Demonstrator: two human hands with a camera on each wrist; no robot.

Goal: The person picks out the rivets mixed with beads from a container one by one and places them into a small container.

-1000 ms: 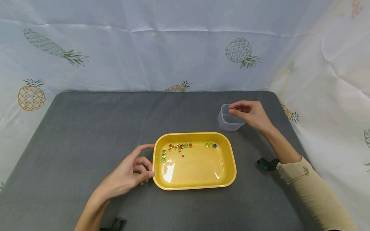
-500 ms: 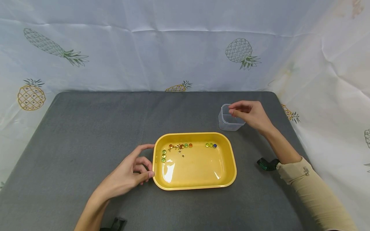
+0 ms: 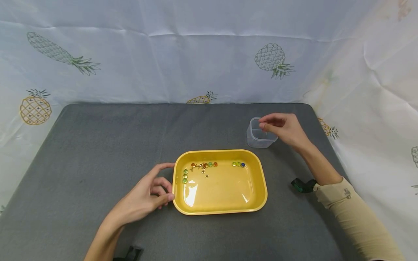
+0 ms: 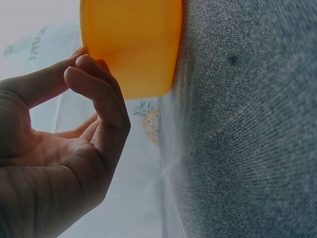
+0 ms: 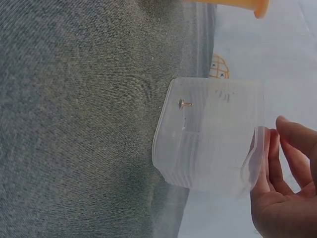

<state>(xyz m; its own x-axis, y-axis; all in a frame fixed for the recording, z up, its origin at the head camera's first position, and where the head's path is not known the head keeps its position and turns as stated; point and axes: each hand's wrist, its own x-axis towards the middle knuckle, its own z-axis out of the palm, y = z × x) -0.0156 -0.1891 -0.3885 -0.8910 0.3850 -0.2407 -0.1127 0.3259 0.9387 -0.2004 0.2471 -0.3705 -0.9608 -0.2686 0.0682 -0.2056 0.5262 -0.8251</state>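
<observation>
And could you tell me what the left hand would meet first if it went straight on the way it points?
The left hand would likely meet the yellow tray first, on its left side; the fingertips seem close against it, though contact is unclear.

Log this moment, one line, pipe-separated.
left hand: touching tray edge | right hand: fingertips over tub | tub: gold stud inside | tray: beads inside

Yellow tray [image 4: 133, 49] only partly in wrist views
</observation>
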